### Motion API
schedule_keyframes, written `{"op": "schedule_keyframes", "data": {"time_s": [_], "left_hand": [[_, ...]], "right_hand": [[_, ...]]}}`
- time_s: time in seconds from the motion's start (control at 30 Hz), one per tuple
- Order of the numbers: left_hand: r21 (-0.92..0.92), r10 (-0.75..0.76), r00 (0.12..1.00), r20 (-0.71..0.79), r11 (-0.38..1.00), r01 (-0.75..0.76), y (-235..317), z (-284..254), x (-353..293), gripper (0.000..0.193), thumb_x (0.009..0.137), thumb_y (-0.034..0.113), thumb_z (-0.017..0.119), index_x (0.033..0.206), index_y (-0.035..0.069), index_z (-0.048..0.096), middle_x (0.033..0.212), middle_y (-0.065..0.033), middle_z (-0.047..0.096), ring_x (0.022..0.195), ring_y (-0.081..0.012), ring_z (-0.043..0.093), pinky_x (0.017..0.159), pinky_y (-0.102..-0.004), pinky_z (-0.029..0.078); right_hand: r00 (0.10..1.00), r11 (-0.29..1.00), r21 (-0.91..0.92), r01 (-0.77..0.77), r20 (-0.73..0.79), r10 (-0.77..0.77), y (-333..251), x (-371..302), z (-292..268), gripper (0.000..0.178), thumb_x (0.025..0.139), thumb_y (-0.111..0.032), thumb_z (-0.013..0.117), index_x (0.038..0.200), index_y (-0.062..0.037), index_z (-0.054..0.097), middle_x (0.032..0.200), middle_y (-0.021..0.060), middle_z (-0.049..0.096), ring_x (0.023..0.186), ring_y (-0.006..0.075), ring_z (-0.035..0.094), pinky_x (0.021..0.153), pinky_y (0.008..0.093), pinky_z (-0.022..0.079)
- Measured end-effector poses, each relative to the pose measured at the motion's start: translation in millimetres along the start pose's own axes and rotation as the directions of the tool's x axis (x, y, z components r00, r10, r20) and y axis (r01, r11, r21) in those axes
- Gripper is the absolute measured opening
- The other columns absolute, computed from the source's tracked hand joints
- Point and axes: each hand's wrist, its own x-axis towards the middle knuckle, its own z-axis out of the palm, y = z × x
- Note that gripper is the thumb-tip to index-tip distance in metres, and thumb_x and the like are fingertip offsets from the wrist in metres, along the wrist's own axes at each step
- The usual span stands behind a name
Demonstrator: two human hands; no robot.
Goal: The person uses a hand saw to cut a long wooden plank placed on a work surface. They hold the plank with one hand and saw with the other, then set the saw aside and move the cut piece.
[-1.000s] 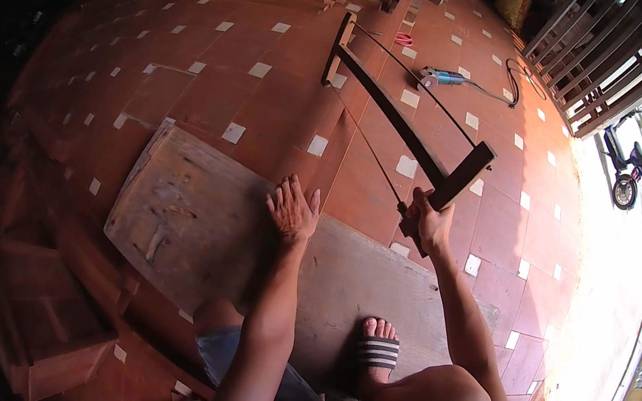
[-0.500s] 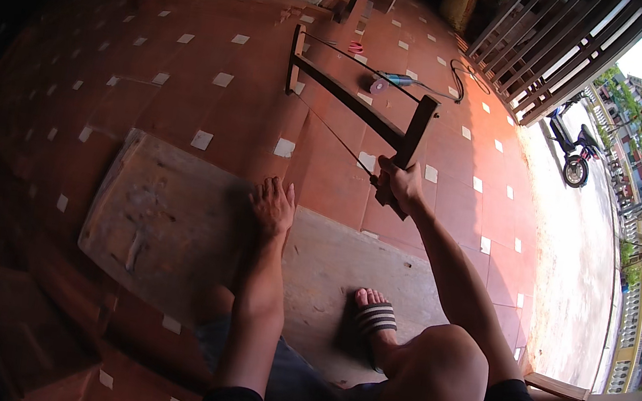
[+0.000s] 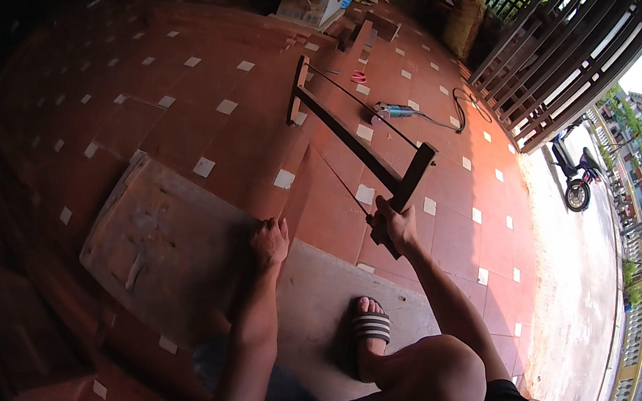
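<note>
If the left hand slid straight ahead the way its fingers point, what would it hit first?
The left hand rests at the wooden board's far edge, fingers pointing away. Ahead, it probably meets the frame saw's thin blade, though depth is unclear.

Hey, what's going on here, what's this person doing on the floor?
A person is sawing a wide wooden board that lies flat on the red tiled floor. The right hand grips the near end of a wooden frame saw, its thin blade running down to the board's edge. The left hand presses on the board, and a sandalled foot stands on it.
</note>
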Motion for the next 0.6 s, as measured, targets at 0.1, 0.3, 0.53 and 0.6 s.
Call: {"op": "schedule_keyframes", "data": {"time_s": [0.1,0.3,0.53,0.6], "left_hand": [[0.019,-0.015,1.000,0.014,1.000,0.015,-4,-1,5,0.035,0.108,0.039,0.053,0.104,0.008,0.068,0.103,-0.0176,0.075,0.093,-0.0430,0.073,0.081,-0.0543,0.058],[0.056,-0.016,0.998,0.056,0.998,0.013,-1,-10,10,0.039,0.106,0.047,0.056,0.108,0.010,0.070,0.106,-0.0183,0.074,0.093,-0.0455,0.072,0.079,-0.0549,0.058],[0.059,-0.003,0.994,0.110,0.998,-0.003,13,0,44,0.070,0.093,0.060,0.071,0.134,0.004,0.061,0.124,-0.0230,0.071,0.112,-0.0451,0.068,0.093,-0.0535,0.057],[0.004,0.100,0.993,0.061,0.995,-0.101,23,24,76,0.076,0.087,0.056,0.079,0.136,0.001,0.058,0.129,-0.0233,0.067,0.118,-0.0433,0.065,0.096,-0.0518,0.056]], "right_hand": [[0.999,0.999,0.033,-0.037,0.020,0.036,14,8,-7,0.032,0.100,-0.016,0.070,0.074,-0.0059,0.053,0.061,0.0053,0.057,0.050,0.0148,0.057,0.040,0.0330,0.044],[1.000,0.986,0.165,-0.017,0.028,0.013,45,14,-14,0.038,0.099,-0.015,0.071,0.068,-0.0067,0.051,0.058,0.0027,0.054,0.049,0.0119,0.054,0.043,0.0310,0.042],[0.994,0.916,0.385,-0.111,0.023,0.111,72,5,-9,0.030,0.102,-0.011,0.069,0.077,-0.0018,0.057,0.063,0.0048,0.059,0.049,0.0122,0.055,0.043,0.0295,0.042],[0.991,0.907,0.400,-0.133,0.046,0.126,78,1,-12,0.027,0.104,-0.013,0.070,0.082,0.0000,0.061,0.064,0.0043,0.061,0.051,0.0123,0.055,0.047,0.0289,0.044]]}}
